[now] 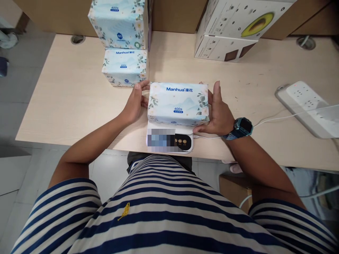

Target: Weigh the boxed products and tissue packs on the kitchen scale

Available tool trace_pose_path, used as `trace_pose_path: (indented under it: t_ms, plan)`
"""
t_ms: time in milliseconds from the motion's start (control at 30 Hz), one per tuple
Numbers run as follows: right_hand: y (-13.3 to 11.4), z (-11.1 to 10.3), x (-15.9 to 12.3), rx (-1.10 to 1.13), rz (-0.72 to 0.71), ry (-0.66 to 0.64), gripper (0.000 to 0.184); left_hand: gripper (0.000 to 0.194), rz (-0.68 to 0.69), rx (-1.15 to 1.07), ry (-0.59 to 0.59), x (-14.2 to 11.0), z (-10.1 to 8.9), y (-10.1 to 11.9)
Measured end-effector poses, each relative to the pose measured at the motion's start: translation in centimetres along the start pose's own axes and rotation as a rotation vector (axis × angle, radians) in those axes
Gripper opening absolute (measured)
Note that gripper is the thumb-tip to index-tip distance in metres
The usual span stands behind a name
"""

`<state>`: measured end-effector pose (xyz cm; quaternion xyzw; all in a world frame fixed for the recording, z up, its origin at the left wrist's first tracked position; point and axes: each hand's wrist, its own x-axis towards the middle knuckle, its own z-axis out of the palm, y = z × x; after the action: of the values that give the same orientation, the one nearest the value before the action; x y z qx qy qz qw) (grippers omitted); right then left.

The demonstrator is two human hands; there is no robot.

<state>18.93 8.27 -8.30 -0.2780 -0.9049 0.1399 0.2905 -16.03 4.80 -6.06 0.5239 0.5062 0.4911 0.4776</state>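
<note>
A pale blue tissue pack (178, 103) printed "Manhua" lies on a small white scale (182, 135) at the desk's front edge. My left hand (135, 103) presses against the pack's left end, fingers curled round it. My right hand (218, 111), with a blue watch on its wrist, grips the right end, thumb up along the side. Both hands hold the pack between them. The scale's display is blurred out; three small buttons show beside it.
Two more tissue packs (125, 66) are stacked at the back left of the wooden desk (66, 98). A white box with an avocado picture (233, 28) stands back right. A white power strip (307, 106) and cable lie at the right.
</note>
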Motion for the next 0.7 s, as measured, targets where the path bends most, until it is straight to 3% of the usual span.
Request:
trace_pose_path:
  t_ms: [233,533,700]
  plan:
    - [-0.18,-0.06,-0.08,-0.014,0.051,-0.008,0.176,0.092,0.012,-0.036,0.004,0.08,0.02,-0.24]
    - [-0.12,-0.12,0.09,0.037,-0.026,0.009,0.166,0.091,0.000,-0.066,0.001,0.07,0.05,-0.21]
    - [0.06,0.09,-0.18,0.035,0.010,0.029,0.168,0.093,-0.012,-0.058,-0.006,0.02,0.11,-0.04]
